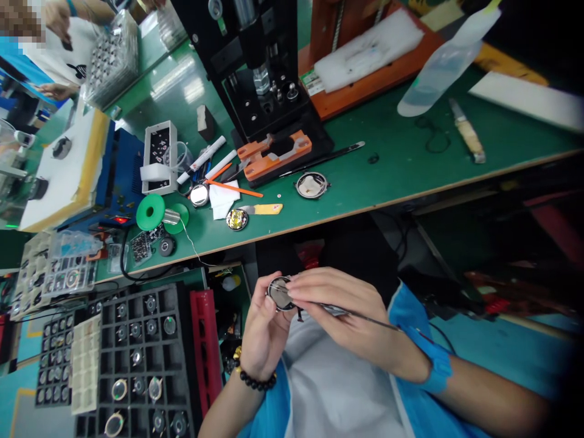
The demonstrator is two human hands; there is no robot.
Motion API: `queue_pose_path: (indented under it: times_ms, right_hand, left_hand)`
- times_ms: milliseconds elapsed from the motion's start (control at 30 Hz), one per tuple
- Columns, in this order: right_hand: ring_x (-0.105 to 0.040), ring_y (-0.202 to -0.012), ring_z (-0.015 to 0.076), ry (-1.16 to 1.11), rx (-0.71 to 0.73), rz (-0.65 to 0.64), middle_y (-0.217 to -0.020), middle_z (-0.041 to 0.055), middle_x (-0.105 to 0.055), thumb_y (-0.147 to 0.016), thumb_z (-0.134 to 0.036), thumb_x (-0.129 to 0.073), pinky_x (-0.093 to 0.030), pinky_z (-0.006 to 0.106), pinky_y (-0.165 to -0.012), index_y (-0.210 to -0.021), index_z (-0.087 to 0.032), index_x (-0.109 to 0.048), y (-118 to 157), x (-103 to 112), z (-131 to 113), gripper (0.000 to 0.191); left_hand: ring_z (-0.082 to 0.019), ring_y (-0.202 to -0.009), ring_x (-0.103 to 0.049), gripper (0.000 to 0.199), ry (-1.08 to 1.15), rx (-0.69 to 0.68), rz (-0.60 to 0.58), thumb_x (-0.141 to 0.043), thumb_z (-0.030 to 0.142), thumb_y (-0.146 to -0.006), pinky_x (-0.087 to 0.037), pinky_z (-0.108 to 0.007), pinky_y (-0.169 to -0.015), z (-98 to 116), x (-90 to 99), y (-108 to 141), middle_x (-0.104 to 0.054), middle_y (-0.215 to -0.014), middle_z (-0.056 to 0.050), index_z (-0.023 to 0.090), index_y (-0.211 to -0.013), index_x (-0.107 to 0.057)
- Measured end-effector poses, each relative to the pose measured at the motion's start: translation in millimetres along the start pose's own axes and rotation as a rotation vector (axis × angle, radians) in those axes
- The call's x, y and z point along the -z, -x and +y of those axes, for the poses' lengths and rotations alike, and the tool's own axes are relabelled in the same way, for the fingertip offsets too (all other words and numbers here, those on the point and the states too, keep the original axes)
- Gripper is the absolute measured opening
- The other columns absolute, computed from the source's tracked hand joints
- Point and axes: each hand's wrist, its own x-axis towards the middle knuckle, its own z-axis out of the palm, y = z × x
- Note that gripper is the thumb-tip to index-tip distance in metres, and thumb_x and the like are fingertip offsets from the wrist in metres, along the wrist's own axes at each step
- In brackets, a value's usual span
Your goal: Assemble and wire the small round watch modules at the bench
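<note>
Held up in front of my lap is a round watch case (280, 293), gripped by its rim between the thumb and fingers of my left hand (266, 322). My right hand (340, 304) pinches thin metal tweezers (360, 317), whose tips reach over the grey inner face of the case. A second round case (312, 185) lies on the green table (365, 176) above my hands. Further left rest a yellow-handled knife (264, 209) and a round part with a shiny yellow face (237, 219).
A black press (262, 115) with an orange fixture (276, 155) stands behind. Solder spools (150, 212), a parts box (159, 137) and a blue machine (123, 176) are left. A watch tray (146, 359) is lower left. A plastic bottle (438, 73) lies upper right. Another person's hand (57, 21) shows upper left.
</note>
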Motion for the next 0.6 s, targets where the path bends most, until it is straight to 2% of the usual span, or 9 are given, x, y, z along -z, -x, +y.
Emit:
queue_pose_path:
  times_ms: [133,233,400,600]
  right_hand:
    - [-0.072,-0.112,0.0176,0.043,0.054,-0.014,-0.113,0.0059,-0.078,-0.092,0.0,-0.069,-0.063,0.03,-0.097,-0.118,-0.016,-0.073,4,0,2,0.03]
    - [-0.071,-0.118,0.0196,0.141,0.103,-0.059,-0.118,0.0088,-0.077,-0.094,-0.003,-0.067,-0.062,0.031,-0.102,-0.118,-0.014,-0.073,9,0,1,0.027]
    - [-0.071,-0.118,0.0201,0.244,0.191,-0.058,-0.121,0.0115,-0.076,-0.096,-0.003,-0.063,-0.062,0.034,-0.106,-0.122,-0.013,-0.07,18,-4,2,0.029]
    - [-0.069,-0.123,0.0215,0.261,0.256,-0.084,-0.124,0.0141,-0.075,-0.099,-0.004,-0.06,-0.058,0.039,-0.112,-0.126,-0.009,-0.068,20,-3,8,0.029]
  left_hand:
    - [-0.012,-0.095,-0.071,0.039,-0.052,-0.052,0.028,-0.085,0.043,-0.085,-0.054,-0.016,-0.081,-3,-2.3,0,-0.077,-0.115,-0.004,0.028,-0.119,-0.075]
    - [-0.015,-0.102,-0.072,0.04,-0.082,-0.096,0.06,-0.086,0.045,-0.084,-0.055,-0.021,-0.088,-6,-4.8,0,-0.077,-0.114,-0.005,0.027,-0.118,-0.075]
    - [-0.021,-0.111,-0.072,0.041,-0.111,-0.125,0.093,-0.084,0.047,-0.085,-0.053,-0.031,-0.1,-9,-8.2,1,-0.075,-0.123,-0.01,0.026,-0.119,-0.071]
    - [-0.02,-0.112,-0.072,0.037,-0.082,-0.144,0.102,-0.083,0.044,-0.087,-0.053,-0.03,-0.1,-10,-15.1,1,-0.075,-0.124,-0.009,0.025,-0.118,-0.072]
